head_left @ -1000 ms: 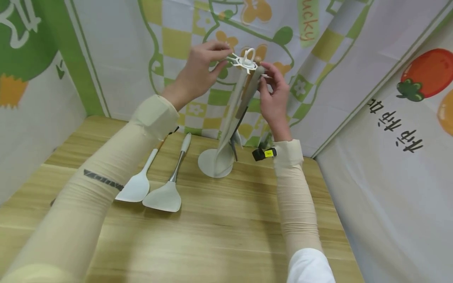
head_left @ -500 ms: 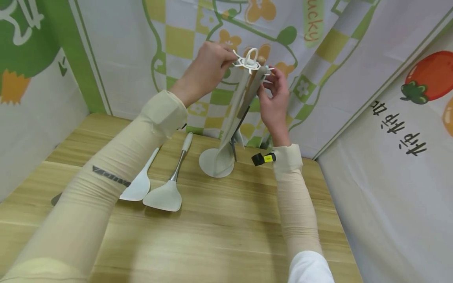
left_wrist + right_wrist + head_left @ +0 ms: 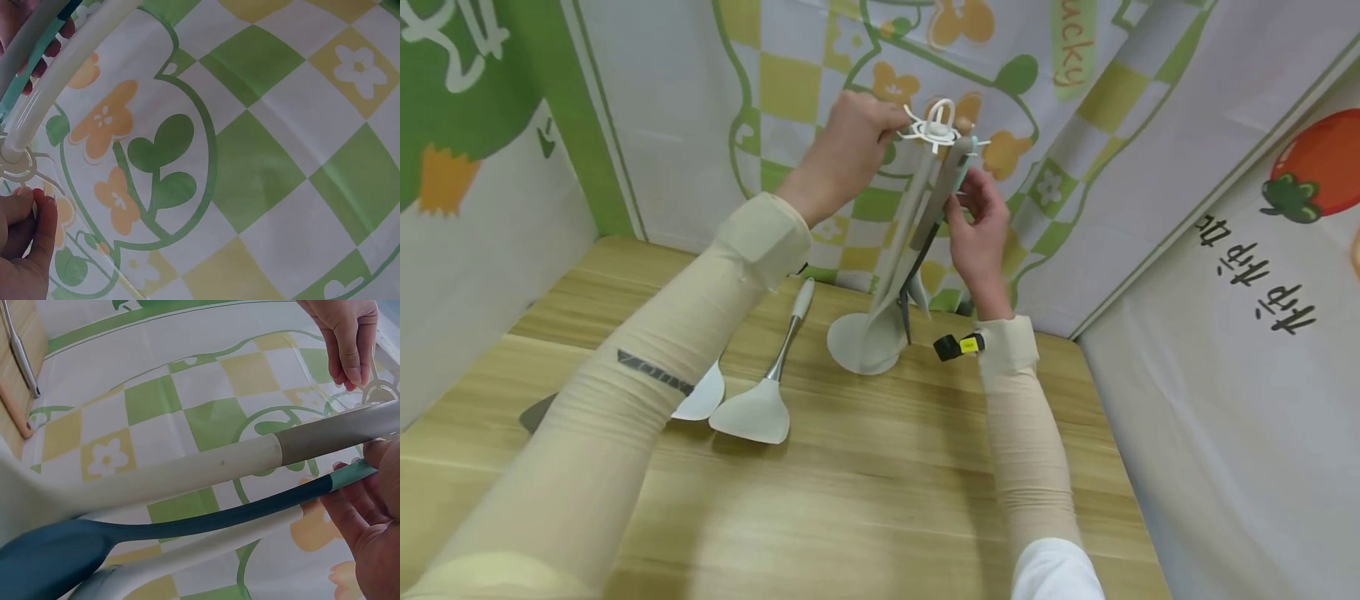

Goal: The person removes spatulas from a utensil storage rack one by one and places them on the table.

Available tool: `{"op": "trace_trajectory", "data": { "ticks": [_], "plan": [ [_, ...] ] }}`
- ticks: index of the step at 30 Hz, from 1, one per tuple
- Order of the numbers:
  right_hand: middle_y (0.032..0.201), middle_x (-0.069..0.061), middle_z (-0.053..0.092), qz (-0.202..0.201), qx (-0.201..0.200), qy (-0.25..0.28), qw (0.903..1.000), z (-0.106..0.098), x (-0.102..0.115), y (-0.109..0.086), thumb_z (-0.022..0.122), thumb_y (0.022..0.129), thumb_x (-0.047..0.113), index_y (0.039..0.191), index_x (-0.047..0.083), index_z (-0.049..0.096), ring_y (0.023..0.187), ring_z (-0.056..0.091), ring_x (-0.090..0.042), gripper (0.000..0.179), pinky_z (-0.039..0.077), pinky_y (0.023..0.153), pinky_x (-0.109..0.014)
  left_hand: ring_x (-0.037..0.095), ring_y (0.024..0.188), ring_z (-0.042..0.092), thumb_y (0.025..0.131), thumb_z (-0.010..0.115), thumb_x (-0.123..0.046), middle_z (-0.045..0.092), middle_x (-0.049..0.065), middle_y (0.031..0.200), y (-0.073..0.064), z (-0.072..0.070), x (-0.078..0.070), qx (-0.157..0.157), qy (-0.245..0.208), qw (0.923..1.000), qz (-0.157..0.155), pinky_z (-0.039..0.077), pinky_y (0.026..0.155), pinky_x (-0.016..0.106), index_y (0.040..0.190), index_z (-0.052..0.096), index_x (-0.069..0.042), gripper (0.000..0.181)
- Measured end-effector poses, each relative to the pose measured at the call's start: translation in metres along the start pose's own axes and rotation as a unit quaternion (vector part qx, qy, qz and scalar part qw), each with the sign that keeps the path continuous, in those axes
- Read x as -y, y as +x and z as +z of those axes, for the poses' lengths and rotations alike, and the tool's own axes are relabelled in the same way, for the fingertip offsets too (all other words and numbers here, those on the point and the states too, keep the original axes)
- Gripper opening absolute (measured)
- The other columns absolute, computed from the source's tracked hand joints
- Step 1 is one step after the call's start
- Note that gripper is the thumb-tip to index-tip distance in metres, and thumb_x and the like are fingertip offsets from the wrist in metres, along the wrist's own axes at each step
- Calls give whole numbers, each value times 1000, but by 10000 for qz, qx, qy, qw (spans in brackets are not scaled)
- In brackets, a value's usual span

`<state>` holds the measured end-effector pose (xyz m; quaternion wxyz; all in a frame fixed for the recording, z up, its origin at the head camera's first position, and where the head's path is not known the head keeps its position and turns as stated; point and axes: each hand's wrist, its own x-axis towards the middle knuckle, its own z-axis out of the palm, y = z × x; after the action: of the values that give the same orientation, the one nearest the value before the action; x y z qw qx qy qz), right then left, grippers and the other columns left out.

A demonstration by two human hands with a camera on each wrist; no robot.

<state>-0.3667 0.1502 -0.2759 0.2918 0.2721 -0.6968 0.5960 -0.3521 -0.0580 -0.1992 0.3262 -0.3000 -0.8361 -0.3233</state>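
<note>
A white utensil stand (image 3: 848,348) rises from the table, topped by a ring of hooks (image 3: 937,130) with a loop. My left hand (image 3: 859,137) pinches one of these hooks at the left side. On the right, my right hand (image 3: 982,237) holds a dark blue cooking spoon (image 3: 206,514) by its mint handle, thumb on one side and fingers behind. Beside it hangs a cream utensil (image 3: 187,469) with a grey-brown handle; its head is cut off in the right wrist view. Another pale utensil (image 3: 244,540) hangs behind the spoon.
Left of the stand, a cream turner (image 3: 752,414) with a steel shaft lies on the wooden table (image 3: 880,500). A white turner (image 3: 703,396) and a grey blade-like piece (image 3: 538,412) are partly hidden by my left forearm. A patterned curtain (image 3: 790,87) hangs close behind.
My right hand has slid down from the hooks along the hanging handles, uncovering the mint handle top. My left hand has shifted slightly right, with its fingers closed on the hook.
</note>
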Motion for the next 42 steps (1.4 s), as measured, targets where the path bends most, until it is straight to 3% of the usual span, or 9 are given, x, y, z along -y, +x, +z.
{"op": "trace_trajectory", "data": {
  "ticks": [5, 12, 16, 20, 24, 28, 33, 37, 42],
  "plan": [
    [106, -5, 67, 24, 30, -190, 9998, -5, 3, 3, 62, 96, -7, 125, -11, 60, 91, 64, -10, 29, 57, 82, -25, 30, 92, 68, 98, 61, 3, 76, 17, 106, 3, 2, -3, -49, -35, 9999, -114, 58, 85, 36, 99, 78, 1, 18],
    [104, -7, 68, 238, -29, -173, 9996, -9, 10, 5, 65, 97, -2, 127, -5, 62, 86, 65, -30, 30, 57, 68, -20, 27, 92, 68, 98, 58, 8, 75, 20, 109, 4, 0, -9, 232, 20, 9980, -594, 58, 86, 33, 105, 78, 0, 23],
    [103, -8, 68, 133, -113, -113, 9998, -9, 9, 5, 66, 96, -3, 125, -7, 62, 84, 65, -30, 30, 57, 66, -20, 27, 91, 68, 97, 56, 11, 75, 19, 108, 5, 0, -8, 251, 35, 9979, -591, 57, 86, 34, 105, 78, -1, 26],
    [101, -19, 67, -136, -406, 93, 9990, -12, 8, 5, 66, 96, -4, 121, -10, 62, 81, 66, -27, 26, 58, 65, -23, 26, 87, 67, 98, 55, 10, 76, 17, 106, 7, 0, -10, 199, -23, 9986, -480, 56, 83, 34, 104, 78, 0, 26],
    [102, -23, 66, -122, -458, 240, 9986, -16, 7, 2, 65, 97, -1, 119, -7, 63, 80, 67, -21, 23, 61, 68, -27, 24, 90, 68, 98, 54, 12, 76, 16, 111, 7, -2, -13, 291, -88, 9964, -795, 57, 83, 30, 105, 78, -1, 29],
    [102, -15, 67, -48, -343, 310, 9989, -21, 7, -5, 64, 98, 1, 123, -7, 61, 83, 67, -19, 26, 63, 73, -30, 20, 88, 65, 98, 54, 10, 75, 14, 113, 6, -4, -16, 393, -31, 9947, -949, 54, 78, 28, 108, 78, -4, 30],
    [101, -5, 68, -112, -266, 339, 9990, -25, 4, -11, 62, 100, 1, 126, -7, 61, 83, 68, -20, 27, 63, 74, -31, 19, 84, 64, 99, 55, 7, 75, 14, 113, 6, -3, -14, 333, -37, 9961, -811, 54, 76, 27, 107, 78, -3, 26],
    [101, -1, 68, -33, -187, 341, 9992, -27, 0, -15, 60, 101, 2, 125, -6, 61, 83, 68, -20, 25, 63, 73, -31, 23, 92, 70, 99, 55, 9, 75, 16, 113, 5, -2, -13, 373, 26, 9965, -743, 58, 82, 28, 107, 77, -1, 25],
    [105, -12, 67, 311, -155, 502, 9981, -26, -1, -22, 60, 101, 2, 125, -5, 61, 85, 69, -23, 25, 64, 77, -33, 27, 99, 71, 99, 56, 8, 74, 18, 114, 4, -4, -12, 477, 1, 9961, -736, 60, 88, 30, 108, 76, 1, 23]
  ]
}}
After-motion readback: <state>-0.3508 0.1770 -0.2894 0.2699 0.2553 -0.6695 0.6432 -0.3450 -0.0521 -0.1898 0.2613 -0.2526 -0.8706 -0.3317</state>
